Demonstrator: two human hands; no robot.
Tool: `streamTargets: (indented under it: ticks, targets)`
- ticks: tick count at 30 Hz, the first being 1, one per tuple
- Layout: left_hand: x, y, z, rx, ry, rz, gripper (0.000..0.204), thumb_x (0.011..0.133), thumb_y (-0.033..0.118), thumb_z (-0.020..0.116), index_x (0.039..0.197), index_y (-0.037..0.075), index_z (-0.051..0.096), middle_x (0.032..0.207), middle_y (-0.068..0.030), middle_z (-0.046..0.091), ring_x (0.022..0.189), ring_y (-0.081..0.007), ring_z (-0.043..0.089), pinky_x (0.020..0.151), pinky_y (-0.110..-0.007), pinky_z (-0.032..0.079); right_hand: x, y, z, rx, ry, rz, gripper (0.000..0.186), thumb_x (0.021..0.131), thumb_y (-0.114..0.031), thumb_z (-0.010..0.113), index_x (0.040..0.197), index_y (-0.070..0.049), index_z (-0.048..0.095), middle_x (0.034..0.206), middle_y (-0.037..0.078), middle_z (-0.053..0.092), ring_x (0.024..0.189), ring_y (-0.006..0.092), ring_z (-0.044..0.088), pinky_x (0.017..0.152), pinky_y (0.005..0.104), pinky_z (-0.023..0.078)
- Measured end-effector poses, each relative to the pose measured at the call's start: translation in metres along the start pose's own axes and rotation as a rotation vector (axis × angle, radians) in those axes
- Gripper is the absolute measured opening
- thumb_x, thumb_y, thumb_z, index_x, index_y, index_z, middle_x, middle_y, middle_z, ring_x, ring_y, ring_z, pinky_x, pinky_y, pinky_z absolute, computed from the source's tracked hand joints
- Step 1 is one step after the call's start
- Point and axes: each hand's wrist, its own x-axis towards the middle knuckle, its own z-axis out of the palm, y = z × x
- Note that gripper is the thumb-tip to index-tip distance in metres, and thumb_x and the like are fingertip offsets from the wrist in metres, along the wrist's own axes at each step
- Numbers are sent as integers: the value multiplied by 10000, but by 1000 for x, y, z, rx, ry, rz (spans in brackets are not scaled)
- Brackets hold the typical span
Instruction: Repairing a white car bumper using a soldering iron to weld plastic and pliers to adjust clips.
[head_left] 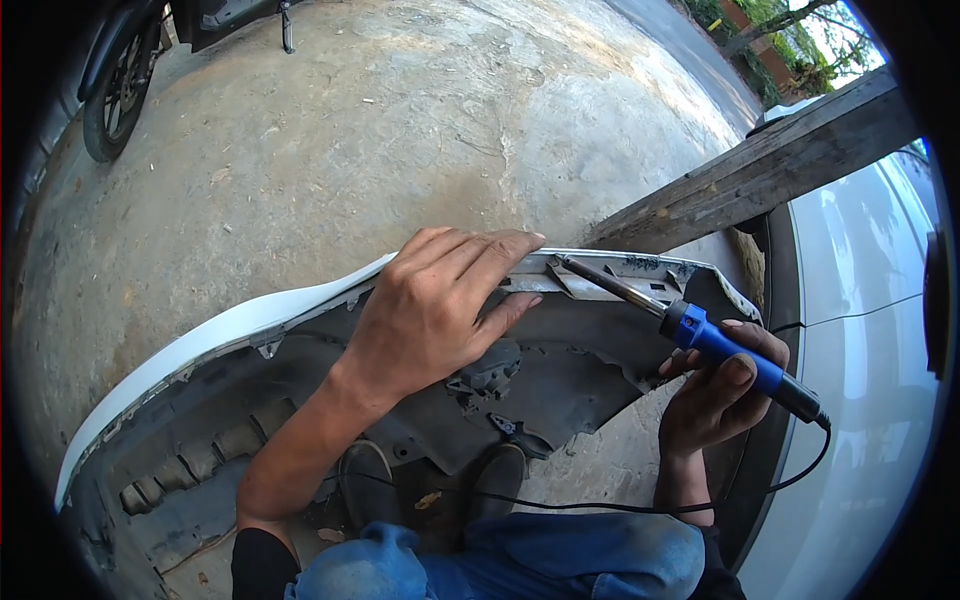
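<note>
My right hand (722, 385) is closed around the blue handle of a soldering iron (708, 335). Its metal shaft slants up and left, and the tip meets the inner side of a white car bumper (250, 310) just below the rim, or nearly so. Dark, rough marks show along the inside edge right of the tip. My left hand (430, 305) grips the bumper's rim just left of the tip, fingers over the top and thumb on the inner side. A black cord (600, 508) runs from the iron's handle across my legs.
Pliers (520, 436) lie near my shoes, inside the bumper's curve. A wooden post (760, 165) slants in at the right, beside a silver car (850, 400). A motorcycle (125, 85) stands at the far left on the concrete floor (400, 130).
</note>
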Motion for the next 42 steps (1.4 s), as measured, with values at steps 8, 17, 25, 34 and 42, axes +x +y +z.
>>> streamTargets:
  ticks: [8, 17, 25, 34, 42]
  targets:
    - [1, 1, 0, -10, 10, 1, 451, 863, 216, 880, 1269, 63, 757, 1132, -136, 802, 996, -299, 769, 933, -434, 573, -4, 3, -1, 48, 27, 61, 563, 1088, -547, 586, 1212, 0, 545, 1058, 123, 609, 613, 149, 667, 485, 288, 605]
    - [0, 0, 0, -11, 5, 23, 384, 857, 190, 873, 1226, 132, 782, 1193, -72, 797, 986, -262, 764, 910, -417, 573, -5, 10, -6, 199, 6, 266, 543, 1093, -553, 573, 1213, -24, 552, 948, 87, 602, 616, 134, 666, 500, 328, 621]
    - [-2, -1, 2, 0, -3, 32, 349, 844, 171, 871, 1186, 145, 808, 1226, -52, 792, 1000, -255, 756, 902, -412, 571, -8, 12, -9, 212, 19, 251, 546, 1096, -561, 559, 1222, -30, 553, 942, 92, 607, 637, 145, 682, 504, 333, 633]
    - [-2, -1, 2, 22, -4, 53, 445, 813, 148, 882, 1251, 193, 814, 1257, -48, 789, 978, -262, 746, 893, -399, 573, -5, 7, -7, 220, 1, 194, 553, 1102, -545, 555, 1224, -6, 542, 915, 96, 606, 646, 150, 682, 514, 328, 635]
    - [-3, -1, 2, 21, -7, 44, 477, 805, 134, 884, 1271, 207, 811, 1271, -38, 787, 992, -249, 744, 888, -385, 572, -7, 11, -7, 224, -3, 206, 528, 1112, -522, 552, 1226, -7, 541, 905, 93, 602, 643, 143, 671, 513, 335, 629]
